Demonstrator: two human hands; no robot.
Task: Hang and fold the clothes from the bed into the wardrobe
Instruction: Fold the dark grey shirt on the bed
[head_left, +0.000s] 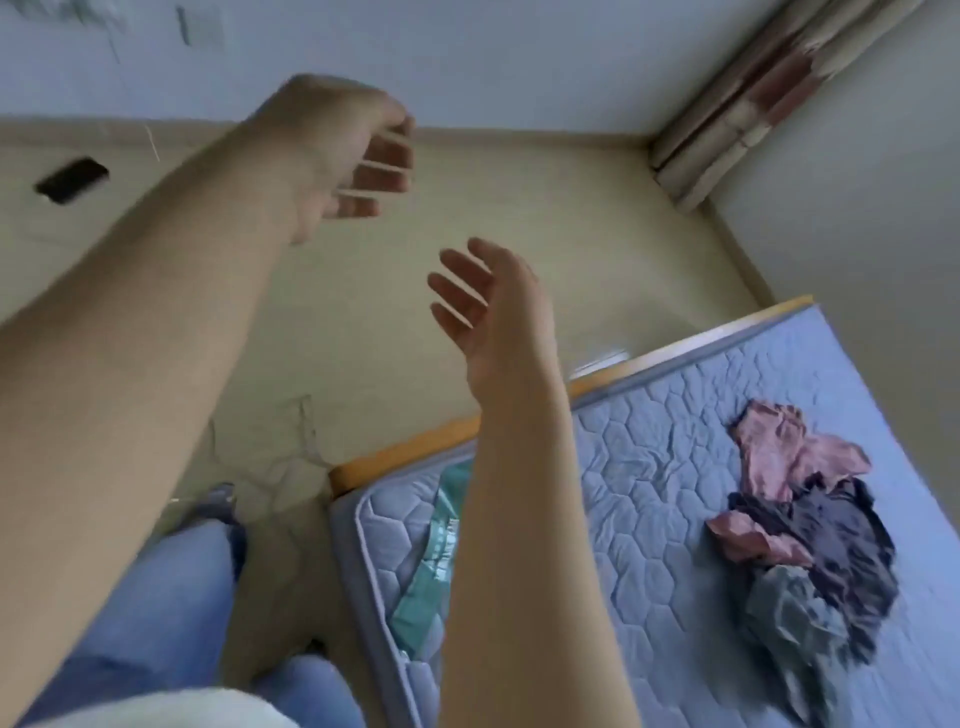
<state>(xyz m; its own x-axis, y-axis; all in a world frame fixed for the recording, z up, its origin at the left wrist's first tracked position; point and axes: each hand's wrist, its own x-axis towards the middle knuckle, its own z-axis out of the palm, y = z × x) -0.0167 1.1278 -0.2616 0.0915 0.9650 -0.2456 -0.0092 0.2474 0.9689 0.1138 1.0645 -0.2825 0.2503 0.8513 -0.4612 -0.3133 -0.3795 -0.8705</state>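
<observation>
A heap of crumpled clothes (810, 540) lies on the blue quilted mattress (649, 467) at the right: pink, dark purple and grey-green pieces tangled together. My left hand (353, 156) is stretched out over the floor at upper centre, fingers apart, holding nothing. Lower down and nearer the bed, my right hand (493, 306) is raised with its fingers spread and empty. Both hands are well to the left of the clothes. No wardrobe is in view.
The bed has a wooden frame edge (415, 447) along its near side. The beige floor (519, 218) reaches to a white wall. A dark flat object (72, 179) lies on the floor at left. A curtain (753, 93) hangs in the far corner.
</observation>
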